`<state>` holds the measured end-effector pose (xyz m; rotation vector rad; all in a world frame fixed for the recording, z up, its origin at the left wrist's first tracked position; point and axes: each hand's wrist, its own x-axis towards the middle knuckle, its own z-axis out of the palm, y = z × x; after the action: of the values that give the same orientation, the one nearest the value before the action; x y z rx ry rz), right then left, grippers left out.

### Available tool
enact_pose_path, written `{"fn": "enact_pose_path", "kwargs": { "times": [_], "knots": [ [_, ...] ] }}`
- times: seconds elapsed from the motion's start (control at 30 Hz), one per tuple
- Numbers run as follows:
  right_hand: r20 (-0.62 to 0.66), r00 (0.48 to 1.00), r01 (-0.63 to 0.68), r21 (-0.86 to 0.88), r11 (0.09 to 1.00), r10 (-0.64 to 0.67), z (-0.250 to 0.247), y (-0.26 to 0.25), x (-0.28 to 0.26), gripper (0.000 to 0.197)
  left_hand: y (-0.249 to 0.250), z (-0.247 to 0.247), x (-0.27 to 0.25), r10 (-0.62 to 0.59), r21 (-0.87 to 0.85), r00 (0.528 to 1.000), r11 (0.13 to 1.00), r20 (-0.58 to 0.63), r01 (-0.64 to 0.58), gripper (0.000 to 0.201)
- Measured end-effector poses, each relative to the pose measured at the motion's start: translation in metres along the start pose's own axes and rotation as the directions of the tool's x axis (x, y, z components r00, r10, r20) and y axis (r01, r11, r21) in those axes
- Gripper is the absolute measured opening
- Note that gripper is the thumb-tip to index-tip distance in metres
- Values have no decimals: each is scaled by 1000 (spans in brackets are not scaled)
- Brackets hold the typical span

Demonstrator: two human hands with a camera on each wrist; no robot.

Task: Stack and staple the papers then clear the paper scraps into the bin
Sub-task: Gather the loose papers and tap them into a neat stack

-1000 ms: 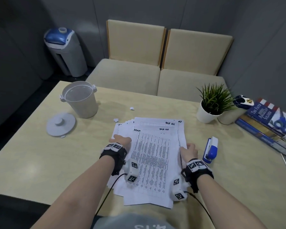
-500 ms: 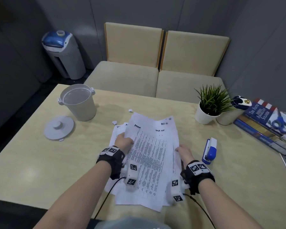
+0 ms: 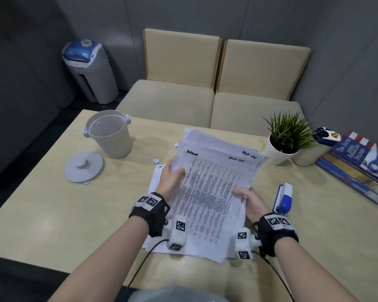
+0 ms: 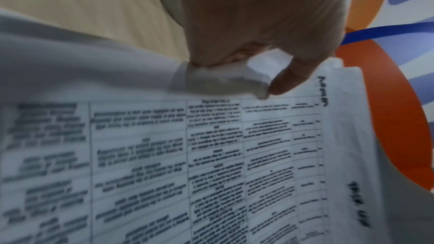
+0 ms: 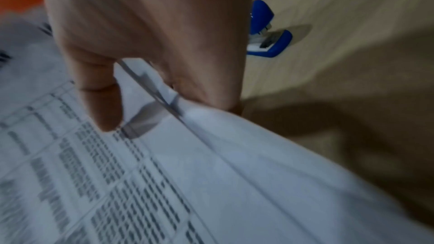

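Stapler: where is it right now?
In the head view the stapler lies flat on the table, just right of the right hand gripping the papers, nearer than the potted plant.

2 beige seats (image 3: 210,101) face grey walls (image 3: 205,12).

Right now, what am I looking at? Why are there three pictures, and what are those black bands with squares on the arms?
A person wears three cameras: one on the head and one on each wrist band. The big picture looks down from the head. Each close-up looks along one hand. The left hand and right hand grip a bundle of printed papers, tilted up off the table. On the table lie more sheets, a blue stapler, a white bin, its lid, small paper scraps, a potted plant and books.
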<state>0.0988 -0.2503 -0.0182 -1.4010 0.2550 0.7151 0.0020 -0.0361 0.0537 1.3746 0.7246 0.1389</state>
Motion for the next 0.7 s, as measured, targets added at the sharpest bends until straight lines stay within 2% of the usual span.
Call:
{"fn": "enact_pose_path", "kwargs": {
  "times": [0.03, 0.1, 0.13, 0.2, 0.27, 0.3, 0.37, 0.43, 0.5, 0.6, 0.7],
  "knots": [
    [8, 1000, 1, -15, 1000, -1, 0, -3, -2, 37, -2, 1, 4, -35, 18, 999, 999, 4, 34, 45],
    [10, 1000, 3, -25, 1000, -3, -1, -10, -7, 36, -7, -1, 15, -141, 49, 990, 989, 11, 140, 46],
    [14, 1000, 2, -24, 1000, -2, -4, -12, -9, 35, -10, -4, 22, -178, 93, 984, 979, -28, 180, 44],
    [2, 1000, -27, 6, 1000, 27, -14, -10, -8, 35, -20, -18, 34, -206, 291, 950, 917, -236, 271, 43],
    [-50, 996, -68, 23, 997, 69, -25, -4, -4, 42, -33, -35, 35, -218, 527, 880, 731, -423, 434, 52],
    [-94, 992, -86, 46, 995, 90, -33, 3, 1, 50, -39, -41, 32, -234, 605, 865, 634, -445, 482, 64],
    [-145, 983, -108, 60, 992, 116, -45, 13, 7, 60, -48, -45, 26, -247, 727, 876, 490, -414, 482, 92],
    [-156, 981, -113, 39, 993, 118, -46, 16, 5, 57, -58, -43, 26, -203, 800, 900, 411, -387, 437, 102],
    [-167, 979, -116, 18, 993, 118, -42, 11, -4, 49, -65, -44, 29, -178, 784, 897, 437, -405, 441, 99],
    [-197, 973, -126, 1, 992, 124, -46, 13, -4, 44, -70, -45, 33, -231, 680, 879, 562, -418, 471, 95],
    [-218, 962, -165, 14, 986, 164, -51, 16, -3, 45, -72, -45, 33, -201, 677, 896, 595, -397, 434, 83]
  ]
}}
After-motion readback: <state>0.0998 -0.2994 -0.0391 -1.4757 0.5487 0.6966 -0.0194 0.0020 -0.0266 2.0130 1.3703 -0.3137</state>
